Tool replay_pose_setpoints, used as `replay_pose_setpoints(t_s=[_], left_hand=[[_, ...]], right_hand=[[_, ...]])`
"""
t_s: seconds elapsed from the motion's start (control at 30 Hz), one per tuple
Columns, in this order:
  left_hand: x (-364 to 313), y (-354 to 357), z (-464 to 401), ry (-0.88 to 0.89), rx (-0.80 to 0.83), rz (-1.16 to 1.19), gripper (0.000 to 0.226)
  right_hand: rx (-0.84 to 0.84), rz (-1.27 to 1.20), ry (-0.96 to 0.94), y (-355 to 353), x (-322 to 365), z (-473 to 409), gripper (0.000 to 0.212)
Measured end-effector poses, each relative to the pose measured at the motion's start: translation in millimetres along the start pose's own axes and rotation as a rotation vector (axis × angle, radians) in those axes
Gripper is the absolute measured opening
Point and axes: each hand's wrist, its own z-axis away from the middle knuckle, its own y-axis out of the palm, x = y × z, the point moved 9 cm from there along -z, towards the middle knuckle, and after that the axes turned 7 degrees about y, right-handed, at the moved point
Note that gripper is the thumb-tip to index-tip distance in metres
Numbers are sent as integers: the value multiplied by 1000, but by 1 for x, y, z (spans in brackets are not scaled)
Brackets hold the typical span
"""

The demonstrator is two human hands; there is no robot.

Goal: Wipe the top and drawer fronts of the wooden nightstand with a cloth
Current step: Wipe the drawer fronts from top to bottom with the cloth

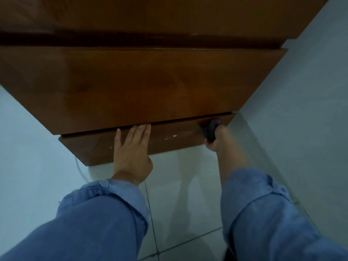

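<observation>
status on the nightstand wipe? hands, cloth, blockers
Left hand flat on lower drawer front, open. Right hand gripping dark cloth against the drawer's right end. Pale specks mid-front. Nothing in the way.

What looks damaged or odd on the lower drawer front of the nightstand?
The lower drawer front shows small pale marks, like chips or scuffs, in a row between the left hand and the right hand, which grips the dark cloth. One more sits left of the left hand. Nothing else stands out.
</observation>
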Motion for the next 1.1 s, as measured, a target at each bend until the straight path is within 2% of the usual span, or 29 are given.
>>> replay_pose_setpoints(t_s=[0.1,0.23,0.33,0.43,0.57,0.7,0.77,0.93,1.1], left_hand=[[0,5,1,-2,-16,-1,90],[2,6,0,13,-82,24,90],[3,1,0,27,-161,105,82],[6,-7,-1,20,-206,169,72],[9,-10,4,30,-125,177,68],[16,-8,10,0,-63,129,74],[13,-9,9,-6,-56,129,75],[-8,-2,-4,33,-34,122,76],[-15,2,-9,20,-120,101,78]], right_hand=[[-85,-76,62,15,-2,-4,42],[-24,149,128,45,-56,-17,43],[62,254,186,68,-91,-20,31],[233,319,205,86,-123,-15,30],[374,352,203,90,-151,-3,33],[325,248,182,51,-145,5,39],[286,174,113,24,-121,6,34],[41,44,27,-39,-40,-8,41],[-71,53,-37,-28,0,-36,38]])
